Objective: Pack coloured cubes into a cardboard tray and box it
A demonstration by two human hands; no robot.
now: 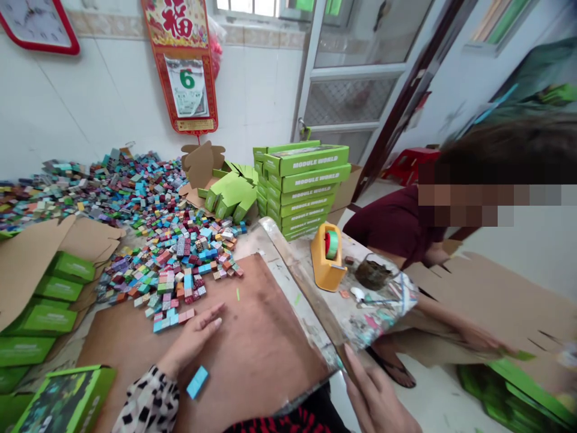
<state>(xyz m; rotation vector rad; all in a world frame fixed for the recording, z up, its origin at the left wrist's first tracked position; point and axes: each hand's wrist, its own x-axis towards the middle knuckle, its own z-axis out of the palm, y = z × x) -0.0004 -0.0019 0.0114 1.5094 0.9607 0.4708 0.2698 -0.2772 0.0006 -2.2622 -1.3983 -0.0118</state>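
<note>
My left hand (198, 334), in a black-and-white patterned sleeve, lies low over the brown board (265, 337) with its fingers stretched out and nothing in it. Just beyond it is a short row of blue and pink blocks (174, 319) at the near edge of the heap; whether the fingers touch it is unclear. A single blue block (197, 383) lies apart near my wrist. At the lower right, my right hand (378, 394) closes around the near end of a long wooden strip (311, 294), which runs away along the board's right side.
A big heap of small coloured blocks (135, 204) spreads to the wall. Green boxes (311, 192) are stacked behind; more boxes (54, 310) stand left under cardboard. A yellow tape dispenser (329, 258) is right of the strip. Another person (387, 222) sits at the right, handling green card.
</note>
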